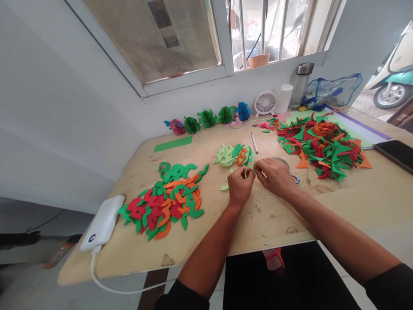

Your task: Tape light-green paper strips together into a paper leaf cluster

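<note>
Over the middle of the table, my left hand and my right hand meet, both with fingers pinched. Between them they hold a light green paper piece, partly hidden by the fingers. Just beyond is a small heap of pale green paper cutouts, with darker green and orange cutouts at its right. A curved pale green cutout lies beside my left hand. Behind my right hand, a round clear object is partly covered, and a blue-grey handle-like end shows below it.
Red, green and orange cutouts lie in a pile at left; paper scraps are heaped at right. A white power bank, pen, scissors, phone, fan, glass bottle and honeycomb paper figures surround them.
</note>
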